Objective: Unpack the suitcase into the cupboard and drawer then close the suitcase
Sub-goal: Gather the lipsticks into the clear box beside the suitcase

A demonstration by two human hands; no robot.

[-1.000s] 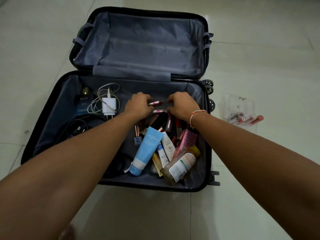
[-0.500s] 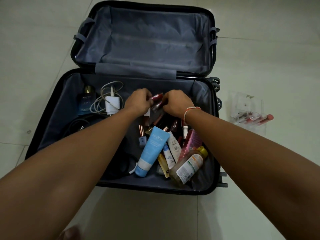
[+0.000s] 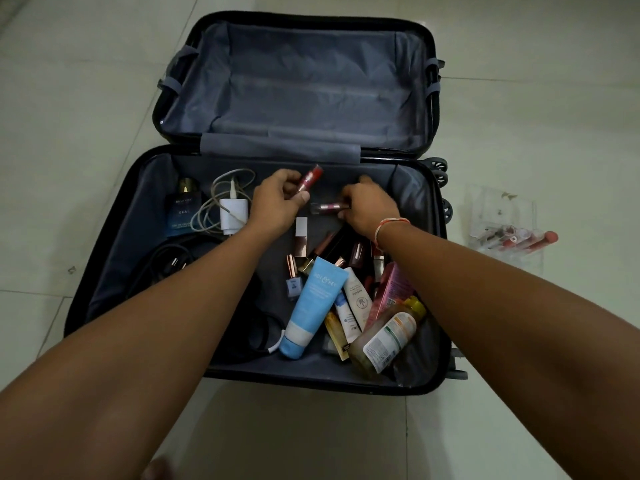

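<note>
A black suitcase (image 3: 104, 271) lies open on the floor, its grey lid half (image 3: 298, 88) bare. My left hand (image 3: 275, 206) grips a red lipstick tube (image 3: 310, 178) above the lower half. My right hand (image 3: 370, 209) pinches a second, pinkish lipstick tube (image 3: 329, 206) lying sideways. Below the hands sits a heap of cosmetics: a blue tube (image 3: 311, 306), a white tube (image 3: 358, 299), an amber bottle (image 3: 388, 334), a pink box (image 3: 394, 289), nail polish (image 3: 293, 282) and several more lipsticks.
A blue perfume box (image 3: 183, 211), a white charger with its coiled cable (image 3: 232, 209) and a black cord (image 3: 169, 258) lie in the suitcase's left part. A clear organiser (image 3: 505, 230) holding lipsticks stands on the pale tiled floor to the right.
My two hands have drawn apart, each with a lipstick. The left one has lifted its red tube upward; the right one holds its tube lower.
</note>
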